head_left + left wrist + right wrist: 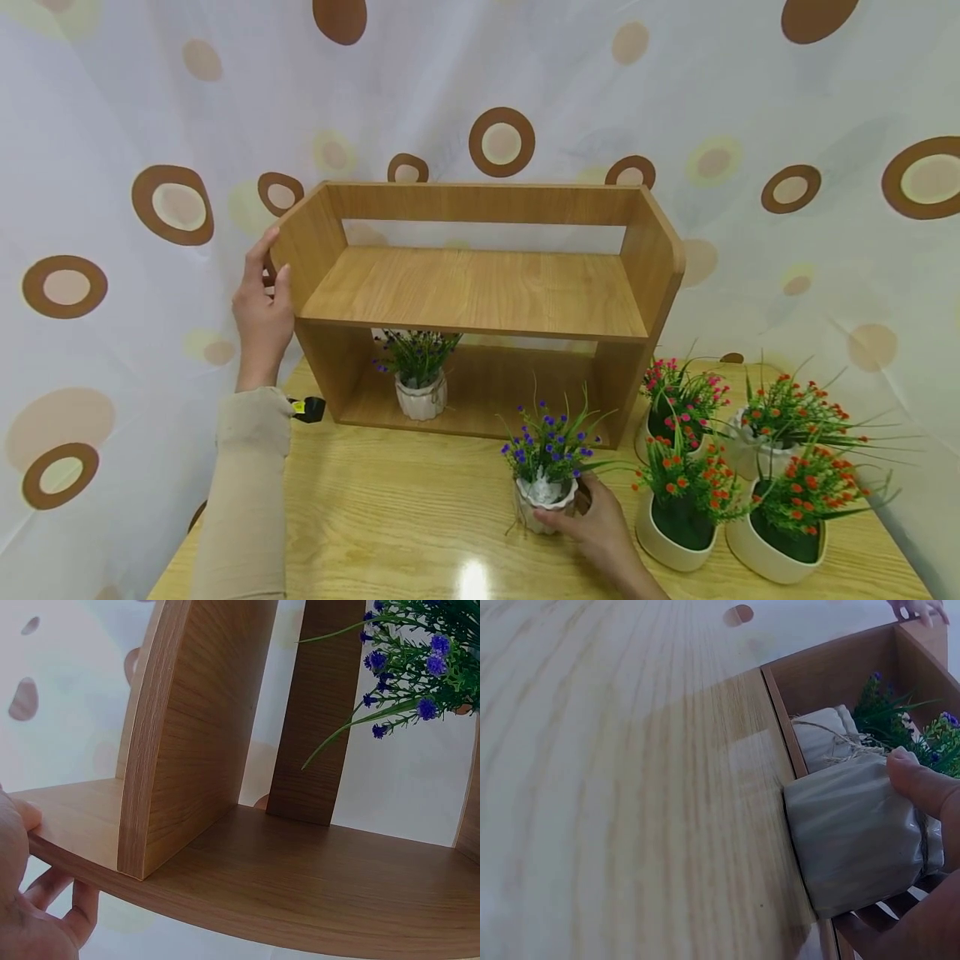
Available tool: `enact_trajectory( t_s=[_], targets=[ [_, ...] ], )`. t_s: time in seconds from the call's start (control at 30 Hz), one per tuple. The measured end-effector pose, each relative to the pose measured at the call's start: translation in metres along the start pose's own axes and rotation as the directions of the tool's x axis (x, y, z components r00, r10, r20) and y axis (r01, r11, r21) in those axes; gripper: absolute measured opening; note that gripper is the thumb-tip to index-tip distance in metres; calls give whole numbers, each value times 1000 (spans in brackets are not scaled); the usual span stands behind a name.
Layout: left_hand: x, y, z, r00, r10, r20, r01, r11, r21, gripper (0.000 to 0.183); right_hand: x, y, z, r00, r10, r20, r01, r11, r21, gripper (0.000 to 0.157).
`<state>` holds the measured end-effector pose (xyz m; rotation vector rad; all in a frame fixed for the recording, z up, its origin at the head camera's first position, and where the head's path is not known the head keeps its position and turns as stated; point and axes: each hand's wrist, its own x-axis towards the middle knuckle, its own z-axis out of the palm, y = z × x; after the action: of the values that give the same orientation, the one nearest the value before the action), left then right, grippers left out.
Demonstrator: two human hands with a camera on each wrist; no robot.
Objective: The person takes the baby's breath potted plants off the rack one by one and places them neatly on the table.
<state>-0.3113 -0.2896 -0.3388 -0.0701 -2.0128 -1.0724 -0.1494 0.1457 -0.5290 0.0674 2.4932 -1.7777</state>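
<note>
A two-tier wooden shelf (480,287) stands on the table. My left hand (264,317) grips its left side panel (71,814), thumb on the inner face and fingers outside. My right hand (603,533) holds a potted plant (543,508) with purple-blue flowers by its white ruffled pot (855,832), in front of the shelf's lower right part. The thumb lies on the near side of the pot, and the fingers reach round it. Another purple-flowered potted plant (422,396) sits in the lower tier, toward the left.
Right of the shelf stand several potted plants: one with pink flowers (682,392), others with orange-red flowers (806,492). A small black-and-yellow object (307,408) shows by my left cuff. Behind hangs a white cloth (562,83) with brown circles. The table (382,517) is light wood.
</note>
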Motion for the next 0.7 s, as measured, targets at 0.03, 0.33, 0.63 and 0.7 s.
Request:
enact_trajectory(
  t_s=[0.03,0.33,0.63,0.7],
  targets=[
    [0,0,0,1000,-1,-1,1,1000,1,53,0,0,0,1000,4,0,-4,1000,-6,99],
    [-1,-1,0,1000,9,-1,-9,1000,1,53,-7,-7,-1,998,-38,-41,38,999,-16,94],
    [-1,0,1,1000,23,-15,-24,1000,-6,52,-16,-44,-20,973,-209,-93,210,978,0,90],
    [-1,0,0,1000,24,-15,-24,1000,-6,52,-19,-57,-27,967,-239,-91,237,971,-28,90]
  ],
)
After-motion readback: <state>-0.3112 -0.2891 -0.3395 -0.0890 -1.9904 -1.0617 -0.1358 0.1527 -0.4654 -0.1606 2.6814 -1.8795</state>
